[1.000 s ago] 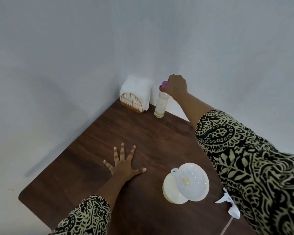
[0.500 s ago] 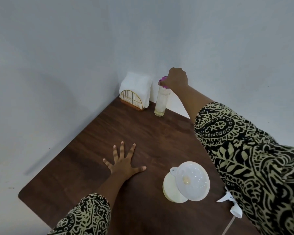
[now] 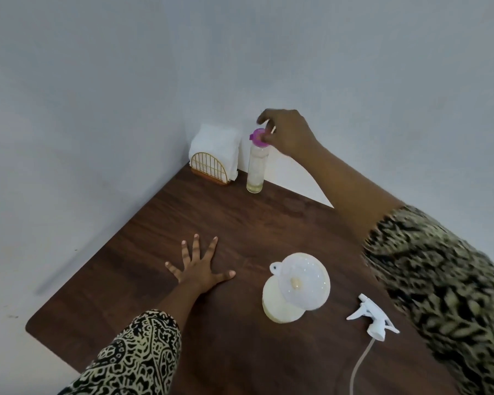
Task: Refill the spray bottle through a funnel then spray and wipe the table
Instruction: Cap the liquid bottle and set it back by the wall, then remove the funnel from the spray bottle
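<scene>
A clear refill bottle (image 3: 255,169) with a purple cap (image 3: 257,136) stands upright at the far edge of the brown table (image 3: 240,223), with a little pale liquid at its bottom. My right hand (image 3: 288,135) hovers at the cap's right side, fingers loosened and spread, fingertips just by the cap. My left hand (image 3: 197,269) lies flat on the table, fingers apart, holding nothing. A white funnel (image 3: 304,280) sits in the neck of a cream spray bottle (image 3: 277,309) near me. The white spray head (image 3: 374,320) with its tube lies on the table to the right.
A gold wire napkin holder (image 3: 211,166) stuffed with white napkins stands in the far corner, left of the clear bottle. Grey walls close off the table's left and back sides. The table's rounded near-left corner (image 3: 33,326) is in view.
My right hand, earlier closed over the purple cap, has loosened and lifted so the cap now shows. The bottle stays standing in place. My left hand has not moved.
</scene>
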The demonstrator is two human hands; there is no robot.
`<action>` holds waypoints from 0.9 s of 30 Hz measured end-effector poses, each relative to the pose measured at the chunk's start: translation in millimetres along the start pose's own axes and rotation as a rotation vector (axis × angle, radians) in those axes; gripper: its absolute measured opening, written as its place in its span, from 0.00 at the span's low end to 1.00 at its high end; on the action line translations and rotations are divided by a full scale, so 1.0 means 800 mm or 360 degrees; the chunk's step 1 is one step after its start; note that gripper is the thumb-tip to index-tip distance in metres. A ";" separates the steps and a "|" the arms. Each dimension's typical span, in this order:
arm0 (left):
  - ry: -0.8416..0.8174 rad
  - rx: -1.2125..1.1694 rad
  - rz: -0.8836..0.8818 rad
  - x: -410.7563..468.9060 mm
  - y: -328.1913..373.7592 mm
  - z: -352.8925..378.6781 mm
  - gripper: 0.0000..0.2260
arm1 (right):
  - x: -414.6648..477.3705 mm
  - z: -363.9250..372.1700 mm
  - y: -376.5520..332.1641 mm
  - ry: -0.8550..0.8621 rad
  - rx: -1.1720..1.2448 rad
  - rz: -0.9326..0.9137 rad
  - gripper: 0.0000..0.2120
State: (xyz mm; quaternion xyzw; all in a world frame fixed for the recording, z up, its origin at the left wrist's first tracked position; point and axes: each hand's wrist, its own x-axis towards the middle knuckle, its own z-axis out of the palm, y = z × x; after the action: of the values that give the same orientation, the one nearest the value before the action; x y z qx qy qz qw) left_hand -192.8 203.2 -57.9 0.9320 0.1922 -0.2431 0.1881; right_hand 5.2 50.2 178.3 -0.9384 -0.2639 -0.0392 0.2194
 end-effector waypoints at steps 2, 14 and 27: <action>0.0000 -0.0041 0.0020 -0.003 -0.001 -0.002 0.48 | -0.055 -0.017 -0.013 -0.0306 0.0159 -0.0269 0.12; 0.0215 -0.0678 0.0891 -0.103 0.035 0.029 0.50 | -0.211 -0.001 -0.005 -0.1306 -0.0007 -0.0761 0.17; 0.0230 -0.1312 0.0684 -0.137 0.127 0.061 0.24 | -0.220 -0.016 0.033 -0.1093 0.0470 0.0031 0.05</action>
State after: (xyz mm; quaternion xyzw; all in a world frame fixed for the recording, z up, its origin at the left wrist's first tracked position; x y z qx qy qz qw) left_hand -254.6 65.7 -13.5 0.8129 0.0879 -0.0364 0.5747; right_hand -131.7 -59.4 146.0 -0.8577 -0.3159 0.3182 0.2514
